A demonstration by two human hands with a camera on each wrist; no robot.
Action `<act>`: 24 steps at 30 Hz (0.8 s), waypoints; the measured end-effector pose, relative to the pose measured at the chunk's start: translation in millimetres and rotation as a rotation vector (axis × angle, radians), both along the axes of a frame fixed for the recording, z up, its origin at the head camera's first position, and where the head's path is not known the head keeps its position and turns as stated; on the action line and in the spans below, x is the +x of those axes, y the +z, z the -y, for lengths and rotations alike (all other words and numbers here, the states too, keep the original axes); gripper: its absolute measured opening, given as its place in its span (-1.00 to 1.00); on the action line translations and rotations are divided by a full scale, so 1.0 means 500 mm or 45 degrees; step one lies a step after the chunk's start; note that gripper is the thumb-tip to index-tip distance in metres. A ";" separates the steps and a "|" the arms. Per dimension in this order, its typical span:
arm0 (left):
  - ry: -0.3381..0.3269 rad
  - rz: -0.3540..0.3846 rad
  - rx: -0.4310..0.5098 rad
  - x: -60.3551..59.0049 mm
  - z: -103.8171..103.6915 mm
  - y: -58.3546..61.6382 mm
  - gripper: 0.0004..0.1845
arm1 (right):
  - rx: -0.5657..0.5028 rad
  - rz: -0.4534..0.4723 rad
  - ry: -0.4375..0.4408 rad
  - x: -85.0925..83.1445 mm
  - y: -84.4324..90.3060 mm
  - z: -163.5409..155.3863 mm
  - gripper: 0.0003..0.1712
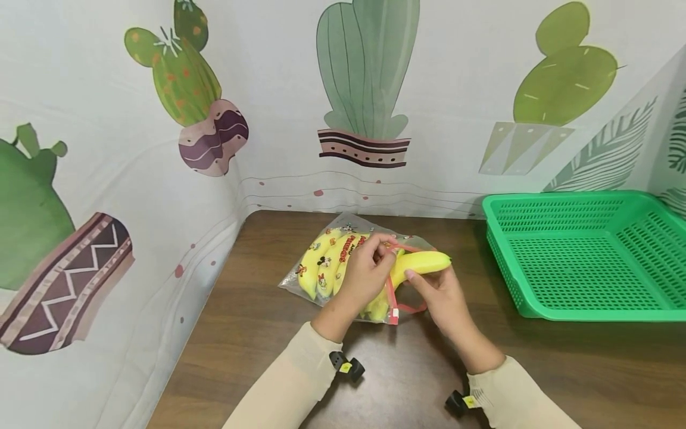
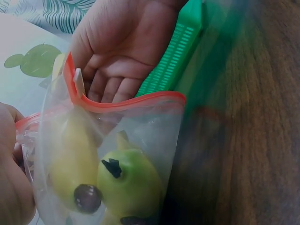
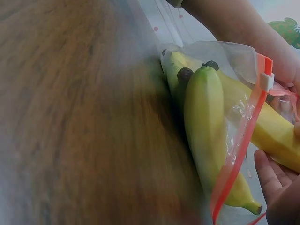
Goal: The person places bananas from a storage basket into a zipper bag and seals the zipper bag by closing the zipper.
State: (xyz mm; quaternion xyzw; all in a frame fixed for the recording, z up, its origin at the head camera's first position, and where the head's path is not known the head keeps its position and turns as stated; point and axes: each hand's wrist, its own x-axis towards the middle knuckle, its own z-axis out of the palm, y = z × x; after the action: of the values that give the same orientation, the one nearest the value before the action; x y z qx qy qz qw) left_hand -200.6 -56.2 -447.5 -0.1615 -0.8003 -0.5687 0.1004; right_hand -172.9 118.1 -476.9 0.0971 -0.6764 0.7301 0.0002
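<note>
A clear zip bag (image 1: 347, 225) with printed cartoon figures lies on the table and holds several yellow bananas (image 1: 317, 265). My left hand (image 1: 367, 271) pinches the bag's upper edge by its red zip strip (image 3: 239, 145). With thumb and fingers, my right hand (image 1: 443, 298) grips a banana (image 1: 429, 261) lying across the open mouth, one end outside and the other inside. A second banana (image 3: 204, 112) sits beside it, its stem at the mouth in the right wrist view. The white slider (image 3: 266, 82) is on the strip. My left fingertips are partly hidden.
A green plastic basket (image 1: 527, 301) with perforated sides stands on the table to the right. The brown wooden table (image 1: 230, 351) meets a white cloth backdrop (image 1: 278, 119) printed with cacti. Each wrist wears a small black camera (image 1: 455, 404).
</note>
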 end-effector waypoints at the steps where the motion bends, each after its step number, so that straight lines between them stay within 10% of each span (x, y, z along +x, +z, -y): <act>1: 0.000 -0.006 0.000 0.000 0.000 0.000 -0.76 | -0.005 0.010 0.010 -0.001 -0.001 0.002 -0.34; 24: 0.045 -0.074 -0.113 0.005 -0.006 0.011 -0.77 | 0.125 0.109 0.035 -0.017 0.000 0.020 -0.51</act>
State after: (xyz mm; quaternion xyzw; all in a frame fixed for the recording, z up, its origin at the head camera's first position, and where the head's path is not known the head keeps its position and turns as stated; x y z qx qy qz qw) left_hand -197.9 -53.1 -442.2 -0.1679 -0.8243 -0.5257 0.1262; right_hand -181.6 108.0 -476.7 0.0750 -0.7095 0.6993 -0.0435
